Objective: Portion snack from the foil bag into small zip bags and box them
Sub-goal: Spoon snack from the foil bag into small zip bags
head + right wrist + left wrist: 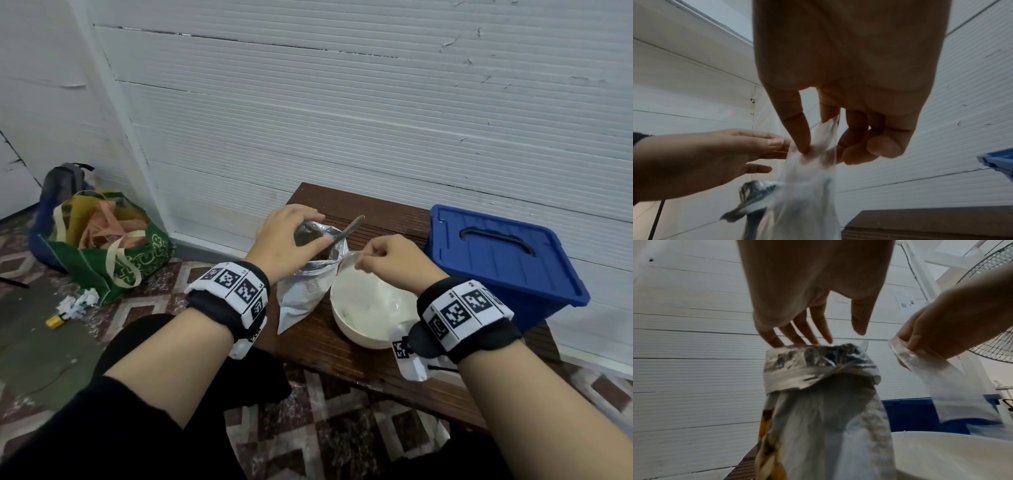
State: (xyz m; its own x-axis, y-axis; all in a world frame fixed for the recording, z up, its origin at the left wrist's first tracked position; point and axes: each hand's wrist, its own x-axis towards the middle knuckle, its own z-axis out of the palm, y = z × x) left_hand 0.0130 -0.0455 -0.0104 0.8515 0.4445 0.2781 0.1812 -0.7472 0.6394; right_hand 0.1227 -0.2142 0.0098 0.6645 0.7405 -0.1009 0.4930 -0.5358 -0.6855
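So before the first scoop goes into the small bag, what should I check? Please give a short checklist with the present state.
1. Foil bag stands upright, mouth open: ok.
2. Spoon is inside the foil bag, handle sticking out: ok.
3. Left hand grips the spoon: not ok, its open fingers only hover over the mouth.
4. Right hand pinches the clear zip bag: ok.
5. Zip bag mouth is open: cannot tell.
6. Blue box is open to receive bags: not ok, lid on.

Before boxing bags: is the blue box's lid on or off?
On: the blue box has its lid flat on top, handle up.
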